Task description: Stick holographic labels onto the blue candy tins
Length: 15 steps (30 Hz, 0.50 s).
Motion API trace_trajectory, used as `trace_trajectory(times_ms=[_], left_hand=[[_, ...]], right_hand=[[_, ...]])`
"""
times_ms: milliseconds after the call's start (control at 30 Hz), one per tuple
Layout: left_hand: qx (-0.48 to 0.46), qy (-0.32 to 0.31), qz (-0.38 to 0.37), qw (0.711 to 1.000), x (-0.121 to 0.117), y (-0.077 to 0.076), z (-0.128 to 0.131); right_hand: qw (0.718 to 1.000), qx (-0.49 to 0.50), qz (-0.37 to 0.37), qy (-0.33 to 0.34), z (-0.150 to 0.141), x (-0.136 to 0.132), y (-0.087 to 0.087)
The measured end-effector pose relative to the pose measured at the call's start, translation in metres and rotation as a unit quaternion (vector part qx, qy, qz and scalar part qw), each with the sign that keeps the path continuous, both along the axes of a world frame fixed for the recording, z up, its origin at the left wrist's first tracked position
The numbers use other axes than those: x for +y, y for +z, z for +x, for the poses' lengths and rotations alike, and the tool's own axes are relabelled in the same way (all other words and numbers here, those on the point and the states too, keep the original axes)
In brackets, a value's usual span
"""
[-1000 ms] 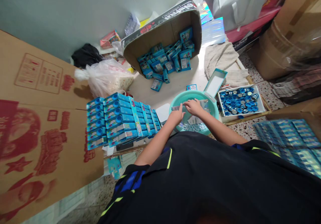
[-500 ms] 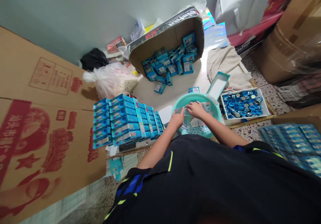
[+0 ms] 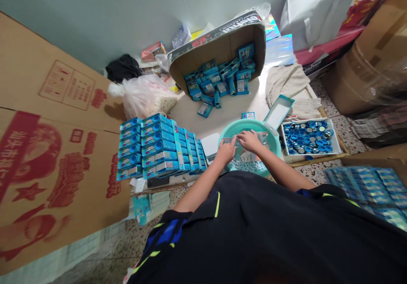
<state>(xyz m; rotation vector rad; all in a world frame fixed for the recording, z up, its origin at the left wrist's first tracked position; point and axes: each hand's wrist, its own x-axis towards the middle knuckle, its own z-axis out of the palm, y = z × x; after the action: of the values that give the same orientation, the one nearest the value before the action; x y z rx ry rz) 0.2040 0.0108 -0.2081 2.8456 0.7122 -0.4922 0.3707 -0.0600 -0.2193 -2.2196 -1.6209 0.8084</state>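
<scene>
Looking down from the head view, a small clear packet (image 3: 233,141) is seen held over a teal basin (image 3: 274,135), stretched between the two hands. The left hand (image 3: 226,150) is closed on the packet's left end, with the fingers curled over its edge, while the right hand (image 3: 250,140) is pinched on its right end; the packet lies flat between the two grips, just above the basin's near half. Small pale blue pellets (image 3: 249,165) are seen at the bottom of the basin, below the hands. Just left of the basin, a block of stacked blue boxes (image 3: 159,150) is set on the low table (image 3: 229,114). To the right of the basin, a white tray of blue caps (image 3: 307,136) is placed, and an open empty blue box (image 3: 277,111) leans at the basin's far rim. Farther back, a tipped cardboard carton (image 3: 222,46) is spilling more small blue boxes onto the table. A plastic bag (image 3: 146,95) lies behind the stack.
</scene>
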Motion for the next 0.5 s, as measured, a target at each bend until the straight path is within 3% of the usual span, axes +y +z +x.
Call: trace_trajectory(times_ms=[500], left_hand=[[0.005,-0.003,-0.012,1.0,-0.005,-0.006,-0.008]], right_hand=[[1.0,-0.004,-0.003,0.004,0.001,-0.001,-0.006]])
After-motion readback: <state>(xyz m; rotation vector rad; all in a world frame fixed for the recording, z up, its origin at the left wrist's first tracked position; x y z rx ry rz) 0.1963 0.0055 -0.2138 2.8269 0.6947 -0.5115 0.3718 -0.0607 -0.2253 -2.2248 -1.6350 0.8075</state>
